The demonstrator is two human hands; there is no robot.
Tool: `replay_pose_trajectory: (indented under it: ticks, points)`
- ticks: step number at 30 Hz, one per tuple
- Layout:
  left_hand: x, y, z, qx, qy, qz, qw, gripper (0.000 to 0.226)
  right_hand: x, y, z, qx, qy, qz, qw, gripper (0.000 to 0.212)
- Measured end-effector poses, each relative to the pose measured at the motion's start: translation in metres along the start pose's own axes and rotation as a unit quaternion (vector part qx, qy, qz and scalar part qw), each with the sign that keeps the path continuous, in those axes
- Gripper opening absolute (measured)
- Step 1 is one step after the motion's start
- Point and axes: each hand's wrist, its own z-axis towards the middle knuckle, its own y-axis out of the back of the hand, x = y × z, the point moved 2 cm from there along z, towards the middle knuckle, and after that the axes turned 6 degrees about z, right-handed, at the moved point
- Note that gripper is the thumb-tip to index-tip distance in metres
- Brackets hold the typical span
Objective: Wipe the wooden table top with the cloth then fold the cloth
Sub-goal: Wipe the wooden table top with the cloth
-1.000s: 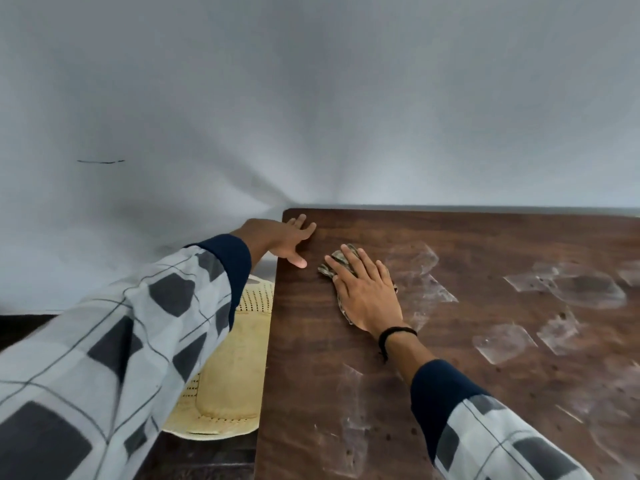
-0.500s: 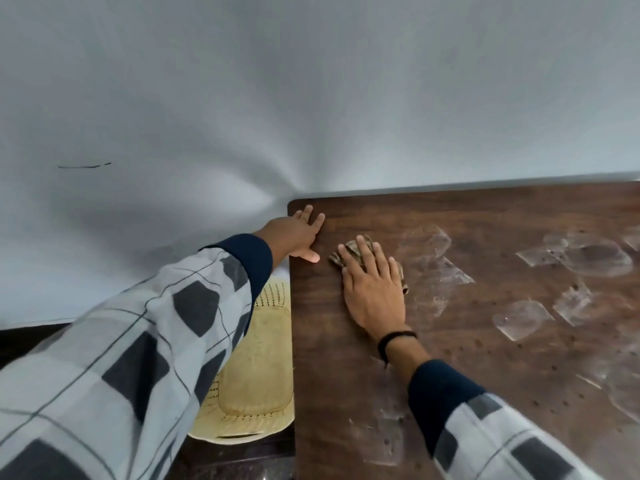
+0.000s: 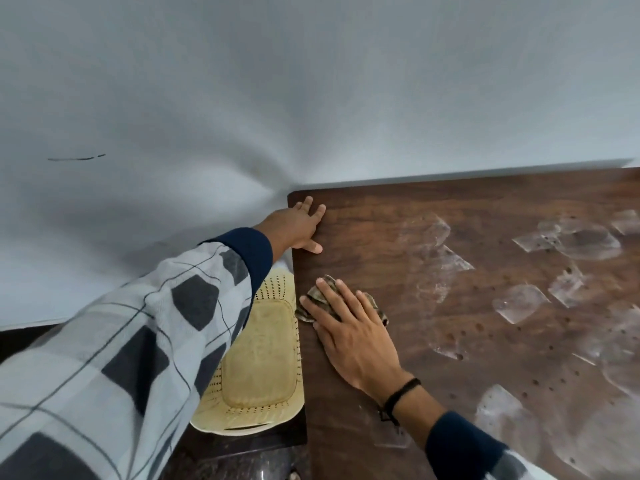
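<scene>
The fingers (image 3: pixel 348 299) of my right hand (image 3: pixel 353 337) lay spread and flat, pressing the bunched cloth (image 3: pixel 375 306) onto the wooden table top (image 3: pixel 381 209) at its left edge. My left hand (image 3: pixel 299 226) rested flat-fingered on the far corner. I judged the wiping only partly done: cloudy patches (image 3: pixel 519 303) covered the right side, and the cloth was not yet folded.

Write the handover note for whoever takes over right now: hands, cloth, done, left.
Left hand: flat on the wooden table at its far left corner, holding nothing.
Right hand: flat, fingers straight, pressing the cloth onto the top near the left edge.
Done: wiping is underway; how much is covered cannot be told.
Left: wipe the rest, including the clear patches to the right, then fold the bunched cloth.
</scene>
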Motion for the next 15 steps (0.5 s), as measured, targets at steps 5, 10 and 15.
replay_pose_trajectory:
  ticks: [5,10,15]
  points:
    - [0.001,0.0,0.0,-0.013,-0.004,-0.005,1.0,0.098,-0.001,0.011,0.035,0.0,-0.061,0.022,0.998,0.049]
    - [0.003,-0.001,-0.003,-0.005,-0.012,-0.039,0.999,0.098,0.028,-0.008,-0.008,-0.02,-0.003,0.032,0.999,0.049]
    - [0.004,-0.003,0.004,-0.009,-0.02,-0.03,0.999,0.1,0.003,0.01,0.034,0.0,-0.032,0.043,0.999,0.048]
